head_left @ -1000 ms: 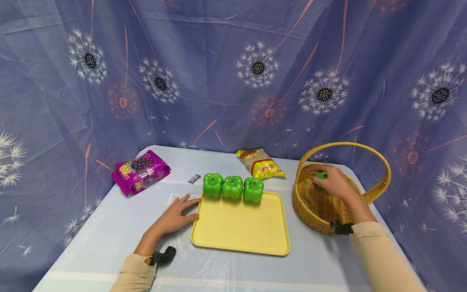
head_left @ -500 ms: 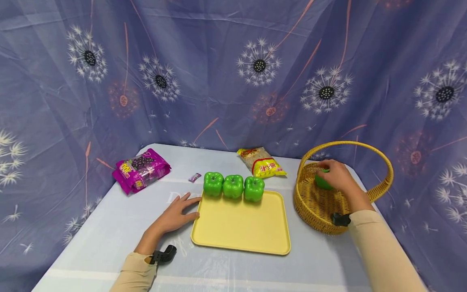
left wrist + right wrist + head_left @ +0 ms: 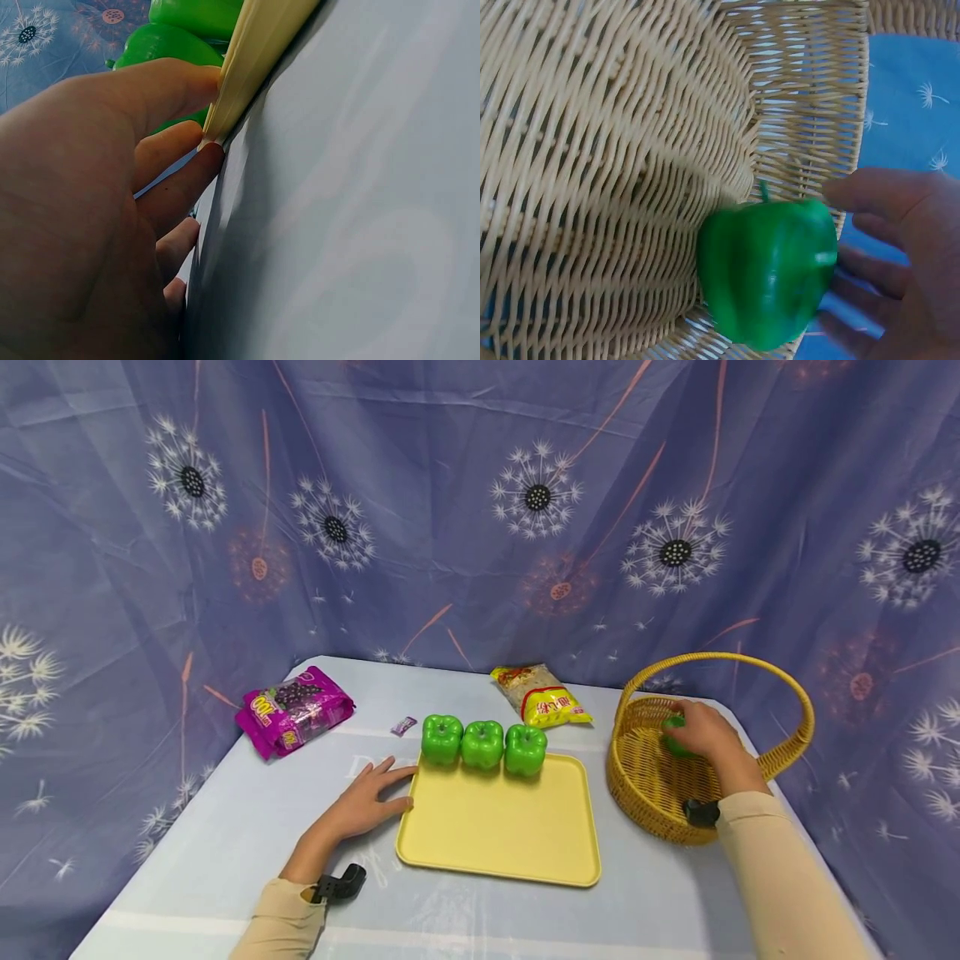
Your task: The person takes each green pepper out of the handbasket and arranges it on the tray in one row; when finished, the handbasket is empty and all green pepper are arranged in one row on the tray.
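Observation:
In the head view my left hand (image 3: 360, 803) rests beside the yellow tray (image 3: 498, 827), thumb and forefinger touching its left rim. The left wrist view shows its fingertips against the tray's edge (image 3: 251, 64). My right hand (image 3: 707, 733) reaches into a wicker basket (image 3: 637, 802) and holds a green bell pepper (image 3: 677, 742). Up close, the right wrist view has this pepper (image 3: 769, 274) blurred, low against the woven wall, with the thumb and fingers at its right side; some fingertips are hidden. Three green bell peppers (image 3: 482, 745) stand in a row along the tray's back edge.
A purple grape-printed bag (image 3: 296, 712) lies at the back left, and a small purple wrapped candy (image 3: 403, 727) is near the peppers. Behind them lies a yellow-and-clear food packet (image 3: 540, 696). The basket's tall handle (image 3: 712, 657) arches over the right hand.
Inside the basket, my right hand and the green pepper have shifted slightly to the right. My left hand stays at the tray's rim. The view has moved a little.

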{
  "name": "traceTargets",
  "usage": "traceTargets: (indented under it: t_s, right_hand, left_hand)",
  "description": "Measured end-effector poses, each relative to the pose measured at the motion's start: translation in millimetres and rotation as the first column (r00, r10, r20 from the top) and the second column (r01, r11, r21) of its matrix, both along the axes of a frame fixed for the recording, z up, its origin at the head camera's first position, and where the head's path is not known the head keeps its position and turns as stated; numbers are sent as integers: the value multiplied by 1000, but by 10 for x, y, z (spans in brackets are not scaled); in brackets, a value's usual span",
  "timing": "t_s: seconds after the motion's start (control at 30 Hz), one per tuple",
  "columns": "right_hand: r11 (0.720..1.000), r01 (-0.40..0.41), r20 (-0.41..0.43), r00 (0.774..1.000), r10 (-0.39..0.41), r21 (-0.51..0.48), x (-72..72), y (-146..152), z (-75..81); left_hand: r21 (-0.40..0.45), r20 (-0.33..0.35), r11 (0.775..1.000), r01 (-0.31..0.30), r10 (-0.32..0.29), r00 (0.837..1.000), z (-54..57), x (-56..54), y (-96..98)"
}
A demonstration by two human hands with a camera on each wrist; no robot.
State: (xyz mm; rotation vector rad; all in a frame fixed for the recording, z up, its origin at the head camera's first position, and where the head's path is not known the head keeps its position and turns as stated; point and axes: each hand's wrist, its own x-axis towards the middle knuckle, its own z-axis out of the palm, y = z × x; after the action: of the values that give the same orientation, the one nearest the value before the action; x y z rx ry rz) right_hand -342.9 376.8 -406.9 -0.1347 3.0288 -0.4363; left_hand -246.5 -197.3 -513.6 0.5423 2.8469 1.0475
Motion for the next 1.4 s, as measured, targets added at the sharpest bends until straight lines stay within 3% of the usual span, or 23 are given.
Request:
traceTargets:
  t_s: [0.27, 0.57, 0.73, 0.93, 1.4]
  right_hand:
    - [998, 19, 14, 1000, -20, 58, 92, 192, -77]
    - [998, 4, 13, 1000, -5, 67, 27, 257, -105]
    - [999, -12, 22, 1000, 11, 43, 25, 206, -88]
    - [999, -38, -23, 999, 39, 13, 61, 116, -42]
    - [991, -101, -7, 995, 101, -91, 168, -43, 61]
  left_hand:
    - [-7, 7, 1000, 0, 0, 1000, 8, -1, -6]
    - [5, 11, 1000, -2, 2, 1000, -9, 12, -4]
    - [-1, 17, 1000, -14, 14, 1000, -14, 26, -13]
    - [2, -1, 1000, -2, 2, 1000, -6, 1, -19]
    - [20, 3, 1000, 9, -10, 1000, 40, 13, -8]
